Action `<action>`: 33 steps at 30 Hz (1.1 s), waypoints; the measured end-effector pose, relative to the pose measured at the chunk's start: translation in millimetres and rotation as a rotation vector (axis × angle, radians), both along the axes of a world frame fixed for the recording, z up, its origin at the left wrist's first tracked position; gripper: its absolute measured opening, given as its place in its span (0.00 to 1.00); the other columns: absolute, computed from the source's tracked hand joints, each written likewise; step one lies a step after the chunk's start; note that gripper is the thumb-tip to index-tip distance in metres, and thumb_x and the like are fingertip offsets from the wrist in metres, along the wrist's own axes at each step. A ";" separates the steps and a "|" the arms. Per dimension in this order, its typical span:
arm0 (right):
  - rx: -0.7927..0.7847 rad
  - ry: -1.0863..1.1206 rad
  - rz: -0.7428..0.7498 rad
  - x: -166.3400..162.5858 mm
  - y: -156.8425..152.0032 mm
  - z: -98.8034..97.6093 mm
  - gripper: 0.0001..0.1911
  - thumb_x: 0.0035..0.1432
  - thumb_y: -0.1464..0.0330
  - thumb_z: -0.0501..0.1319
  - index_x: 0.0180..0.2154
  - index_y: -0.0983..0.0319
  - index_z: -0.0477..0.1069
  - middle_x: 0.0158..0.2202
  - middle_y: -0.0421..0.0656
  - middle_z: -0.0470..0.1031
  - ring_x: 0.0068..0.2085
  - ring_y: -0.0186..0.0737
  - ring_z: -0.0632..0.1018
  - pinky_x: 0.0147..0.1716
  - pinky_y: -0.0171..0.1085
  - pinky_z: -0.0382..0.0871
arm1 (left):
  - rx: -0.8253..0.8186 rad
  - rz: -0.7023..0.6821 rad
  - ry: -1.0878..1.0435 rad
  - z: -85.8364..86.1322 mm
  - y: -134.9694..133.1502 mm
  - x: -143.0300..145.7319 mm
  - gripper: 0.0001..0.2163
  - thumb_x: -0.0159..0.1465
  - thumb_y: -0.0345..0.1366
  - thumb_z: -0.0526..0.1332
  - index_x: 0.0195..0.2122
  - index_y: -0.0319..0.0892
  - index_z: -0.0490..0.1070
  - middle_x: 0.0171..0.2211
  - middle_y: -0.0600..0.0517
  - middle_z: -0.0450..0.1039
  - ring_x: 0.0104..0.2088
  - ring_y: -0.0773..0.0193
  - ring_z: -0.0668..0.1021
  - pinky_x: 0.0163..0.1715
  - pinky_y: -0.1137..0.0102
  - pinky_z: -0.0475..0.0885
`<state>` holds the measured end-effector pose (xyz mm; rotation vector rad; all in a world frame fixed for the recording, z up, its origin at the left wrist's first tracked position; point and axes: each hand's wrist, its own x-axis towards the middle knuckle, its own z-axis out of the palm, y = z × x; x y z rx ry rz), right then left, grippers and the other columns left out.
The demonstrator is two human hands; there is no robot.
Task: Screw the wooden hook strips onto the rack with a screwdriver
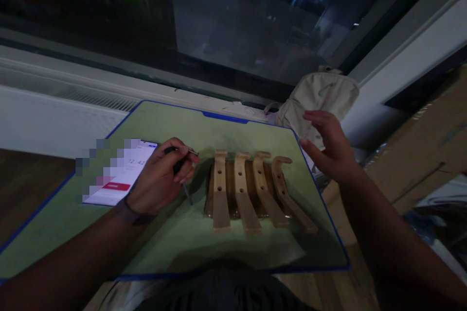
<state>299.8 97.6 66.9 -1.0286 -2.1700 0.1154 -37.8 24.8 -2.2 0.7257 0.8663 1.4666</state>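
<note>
A wooden rack with several curved hook arms (251, 189) lies flat in the middle of a green mat (189, 238) with a blue border. My left hand (160, 180) rests on the mat just left of the rack, fingers closed round a thin dark screwdriver (184, 175) whose tip points down at the mat. My right hand (328, 146) hovers above the mat's right edge, fingers spread and holding nothing, a little right of the rack's outermost hook.
A phone (124, 172) with a lit screen lies on the mat left of my left hand. A beige cloth bag (317, 97) sits behind the mat's far right corner. A window sill and dark window run along the back. Cardboard stands at the right.
</note>
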 end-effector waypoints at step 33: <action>0.162 -0.349 0.736 -136.1 -19.3 15.5 0.09 0.69 0.73 0.56 0.39 0.66 0.74 0.35 0.47 0.79 0.38 0.40 0.78 0.39 0.40 0.75 | 0.049 -0.270 0.326 11.7 -19.9 6.4 0.08 0.63 0.38 0.63 0.29 0.42 0.69 0.20 0.59 0.65 0.18 0.75 0.63 0.18 0.77 0.56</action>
